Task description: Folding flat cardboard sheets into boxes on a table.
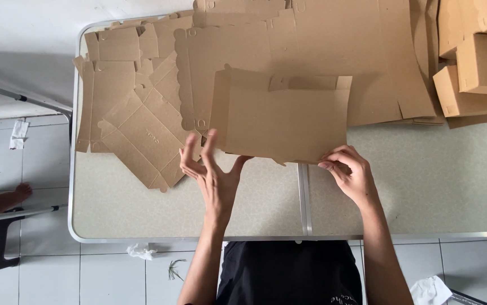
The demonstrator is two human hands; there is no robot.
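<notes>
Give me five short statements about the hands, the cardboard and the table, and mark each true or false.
1. Both hands touch the half-folded cardboard box. True.
2. The right hand grips scissors. False: it pinches the box's lower edge.
3. Flat cardboard blanks lie left on the table. True.
4. Finished boxes are stacked at the far left. False: they sit far right.
5. The left hand has spread fingers. True.

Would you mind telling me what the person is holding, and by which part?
A partly folded cardboard box blank. The right hand pinches its near edge by the right corner; the left hand, fingers spread, meets the near edge by the left corner.
</notes>
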